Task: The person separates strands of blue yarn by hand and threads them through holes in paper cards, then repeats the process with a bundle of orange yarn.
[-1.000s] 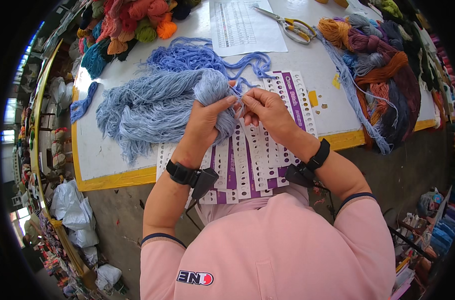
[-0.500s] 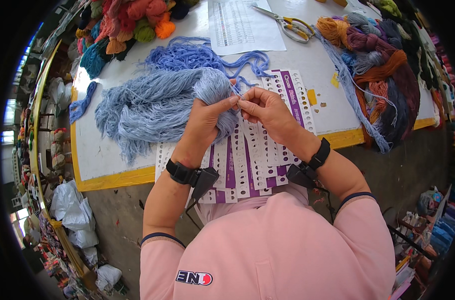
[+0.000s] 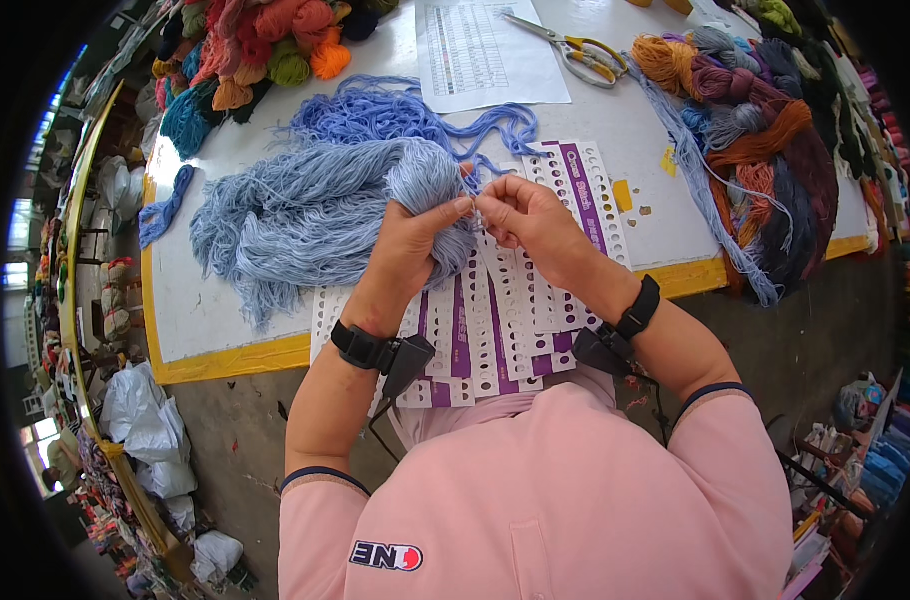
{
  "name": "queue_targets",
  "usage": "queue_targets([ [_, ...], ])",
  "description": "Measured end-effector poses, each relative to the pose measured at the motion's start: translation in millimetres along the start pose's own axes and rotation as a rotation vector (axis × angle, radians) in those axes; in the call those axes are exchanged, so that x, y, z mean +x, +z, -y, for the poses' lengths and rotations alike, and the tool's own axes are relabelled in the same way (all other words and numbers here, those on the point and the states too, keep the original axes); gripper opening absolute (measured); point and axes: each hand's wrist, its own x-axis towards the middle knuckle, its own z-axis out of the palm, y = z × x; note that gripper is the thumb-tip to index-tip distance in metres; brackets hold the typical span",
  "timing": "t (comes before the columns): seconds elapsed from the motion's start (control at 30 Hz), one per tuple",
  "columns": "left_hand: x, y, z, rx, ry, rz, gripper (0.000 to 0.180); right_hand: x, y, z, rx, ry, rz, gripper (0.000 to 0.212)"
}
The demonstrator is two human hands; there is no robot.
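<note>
A thick skein of light blue thread (image 3: 295,215) lies across the table in front of me. My left hand (image 3: 415,240) is closed round its right end, with the thumb on top. Close beside that thumb, my right hand (image 3: 537,220) pinches with thumb and forefinger at fine strands from the skein. The strands between the fingertips are too thin to follow. Under both hands lie several white and purple cards with rows of punched holes (image 3: 502,335), reaching over the table's near edge to my lap.
Behind the skein lies a loose heap of periwinkle thread (image 3: 370,112). Farther back are a printed sheet (image 3: 490,60) and yellow-handled scissors (image 3: 587,58). Coloured skeins pile up at the back left (image 3: 265,40) and right (image 3: 745,110). A short blue bundle (image 3: 165,208) lies far left.
My right fingertips have shifted slightly and turned at the strands beside my left thumb. The skein and my left hand have barely moved. A person now shows at the far left rim.
</note>
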Motion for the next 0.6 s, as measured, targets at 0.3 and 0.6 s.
queue_targets([
  [0.3, -1.0, 0.0, -0.4, 0.028, 0.003, -0.014, 0.043, 1.7, -6.8, -0.3, -0.09, -0.03, 0.005, 0.009],
  [0.6, -1.9, -0.6, -2.2, -0.009, -0.026, -0.033, 0.042, 1.0, 2.7, 0.1, -0.148, -0.026, -0.001, 0.011],
])
